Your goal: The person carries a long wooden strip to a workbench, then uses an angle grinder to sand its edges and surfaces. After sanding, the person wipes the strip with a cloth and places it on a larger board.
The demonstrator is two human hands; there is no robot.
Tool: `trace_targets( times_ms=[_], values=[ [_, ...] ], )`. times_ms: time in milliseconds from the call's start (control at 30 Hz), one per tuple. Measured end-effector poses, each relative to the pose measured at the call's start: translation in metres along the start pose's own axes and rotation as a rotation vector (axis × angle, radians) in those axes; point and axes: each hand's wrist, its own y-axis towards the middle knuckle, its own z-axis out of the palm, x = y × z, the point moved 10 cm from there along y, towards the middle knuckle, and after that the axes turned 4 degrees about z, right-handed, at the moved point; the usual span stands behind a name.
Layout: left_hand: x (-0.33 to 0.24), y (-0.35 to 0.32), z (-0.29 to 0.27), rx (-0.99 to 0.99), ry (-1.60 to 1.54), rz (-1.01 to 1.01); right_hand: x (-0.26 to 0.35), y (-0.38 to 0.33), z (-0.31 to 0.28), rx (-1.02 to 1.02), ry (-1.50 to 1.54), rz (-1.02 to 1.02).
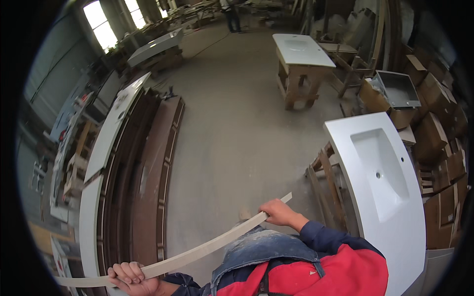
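Observation:
A long, thin, pale wooden strip [207,247] stretches across the front of my body, seeming to curve in this view. Near its left part, my left hand [131,277] is closed with the fingers wrapped over it. My right hand [281,212] grips the strip close to its right end, which pokes out a little past the fist. The strip's left end runs toward the dark rim of the picture. My arms show dark blue and red sleeves, and a dusty blue apron [266,246] hangs in front of me.
On my right, a white sink top [355,143] rests on a wooden stand [323,172]. Another white sink top [296,47] sits farther off. Long brown panels [153,182] line my left. Cardboard boxes [429,138] pile up at the right. Far back stands a person [231,17].

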Motion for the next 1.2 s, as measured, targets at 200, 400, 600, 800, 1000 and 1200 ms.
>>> trace_targets(
  times_ms=[200,400,600,800,1000,1200],
  values=[
    [0.226,0.175,0.000,0.023,-0.133,-0.214,-0.076,0.155,-0.088,0.013,0.036,0.193],
    [0.467,0.282,-0.017,0.015,-0.154,-0.300,-0.203,0.326,-0.128,0.014,0.072,0.283],
    [0.624,0.419,-0.016,-0.050,-0.037,-0.202,-0.290,0.552,-0.200,0.053,0.115,0.205],
    [0.750,0.530,-0.034,-0.092,-0.007,-0.086,-0.341,0.761,-0.320,0.204,0.023,0.136],
    [0.951,0.625,-0.093,-0.128,-0.057,-0.058,-0.445,0.963,-0.400,0.091,-0.072,0.103],
    [1.198,0.771,-0.098,-0.187,-0.227,-0.198,-0.552,1.120,-0.492,0.088,-0.097,0.242]
  ],
)
